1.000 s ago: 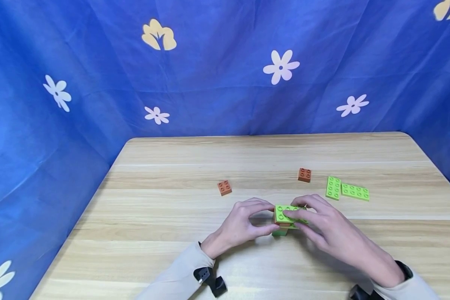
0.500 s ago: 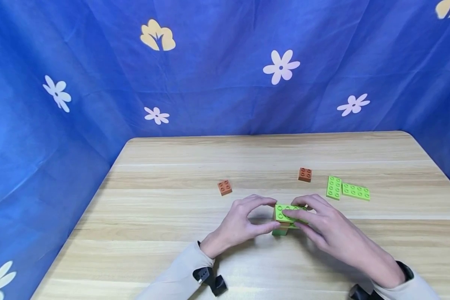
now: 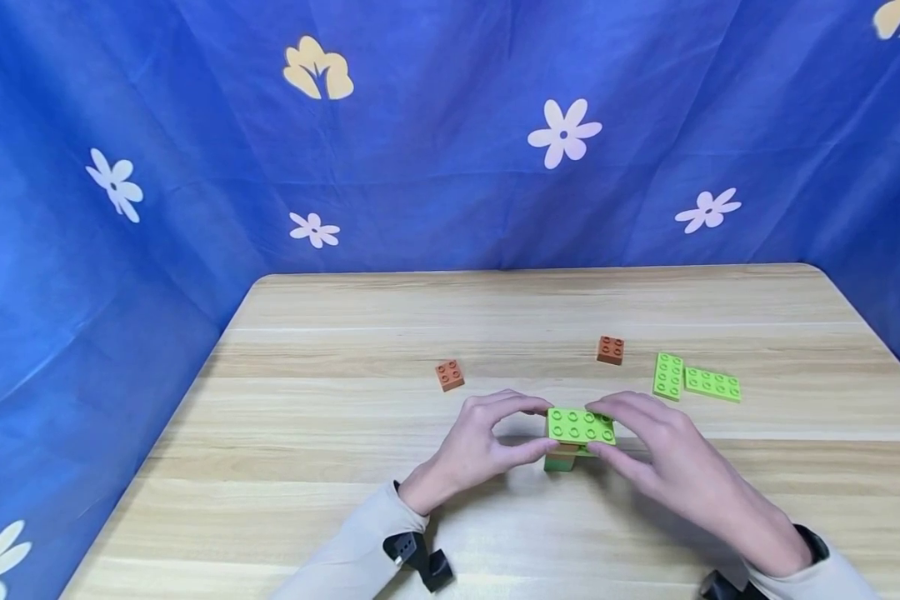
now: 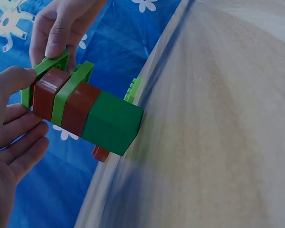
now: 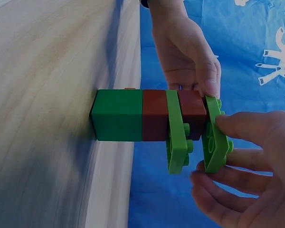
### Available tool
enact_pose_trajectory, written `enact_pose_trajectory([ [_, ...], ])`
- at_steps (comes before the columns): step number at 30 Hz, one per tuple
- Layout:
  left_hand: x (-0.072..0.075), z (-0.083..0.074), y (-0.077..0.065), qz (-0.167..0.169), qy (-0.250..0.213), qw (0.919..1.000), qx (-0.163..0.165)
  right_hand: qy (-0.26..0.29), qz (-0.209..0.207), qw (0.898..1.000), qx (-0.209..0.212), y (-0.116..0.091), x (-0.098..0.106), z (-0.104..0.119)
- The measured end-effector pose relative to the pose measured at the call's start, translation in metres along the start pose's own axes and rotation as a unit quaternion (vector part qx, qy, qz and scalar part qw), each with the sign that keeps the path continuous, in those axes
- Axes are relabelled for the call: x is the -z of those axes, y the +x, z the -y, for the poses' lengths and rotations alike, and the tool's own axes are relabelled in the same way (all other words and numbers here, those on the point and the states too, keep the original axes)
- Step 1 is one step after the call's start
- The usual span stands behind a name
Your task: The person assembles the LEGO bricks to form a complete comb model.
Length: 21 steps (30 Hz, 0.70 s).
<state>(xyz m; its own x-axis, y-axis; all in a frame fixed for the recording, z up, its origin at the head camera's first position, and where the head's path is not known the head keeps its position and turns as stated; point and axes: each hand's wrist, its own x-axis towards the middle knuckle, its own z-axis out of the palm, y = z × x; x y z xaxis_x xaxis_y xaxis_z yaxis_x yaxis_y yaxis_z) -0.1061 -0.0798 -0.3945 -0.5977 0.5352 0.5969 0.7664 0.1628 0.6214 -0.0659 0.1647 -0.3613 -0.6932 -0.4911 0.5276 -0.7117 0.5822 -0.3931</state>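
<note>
A small tower of toy building bricks stands on the table. Its base is a dark green brick [image 5: 118, 115], followed by a reddish-brown brick [image 5: 155, 114], a light green plate [image 5: 175, 142], and a second brown brick [image 5: 192, 108]. On top lies another light green plate [image 3: 570, 425], slightly tilted in the right wrist view. Both plates stick out past the bricks on the right. My left hand [image 3: 483, 442] holds the top plate's left end between thumb and fingers. With thumb and fingers at front and back edges, my right hand [image 3: 667, 450] pinches the overhanging right end.
Behind the tower lie two loose brown bricks, one to the left [image 3: 450, 375] and one farther right [image 3: 611, 350]. Two light green plates, one upright in view [image 3: 668, 376] and one sideways [image 3: 712, 384], lie at the right. A blue curtain [image 3: 435, 167] hangs beyond the table.
My right index finger has lifted off the studs of the top plate and drawn back to its far edge. The left hand stays almost where it was.
</note>
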Motion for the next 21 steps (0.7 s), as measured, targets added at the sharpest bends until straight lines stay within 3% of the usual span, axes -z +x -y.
enact_pose_trajectory([
  [6,0.001,0.0,0.0,0.013,-0.008,0.9999,0.005,0.0,-0.014,1.0,0.017,0.0,-0.001,0.0],
  [12,0.006,-0.002,0.003,0.04,0.029,0.9987,0.01,-0.006,-0.036,0.998,0.052,0.001,-0.002,-0.001],
  [21,0.011,-0.011,0.006,0.054,0.079,0.9954,0.005,-0.01,-0.037,0.997,0.064,0.004,-0.001,0.0],
])
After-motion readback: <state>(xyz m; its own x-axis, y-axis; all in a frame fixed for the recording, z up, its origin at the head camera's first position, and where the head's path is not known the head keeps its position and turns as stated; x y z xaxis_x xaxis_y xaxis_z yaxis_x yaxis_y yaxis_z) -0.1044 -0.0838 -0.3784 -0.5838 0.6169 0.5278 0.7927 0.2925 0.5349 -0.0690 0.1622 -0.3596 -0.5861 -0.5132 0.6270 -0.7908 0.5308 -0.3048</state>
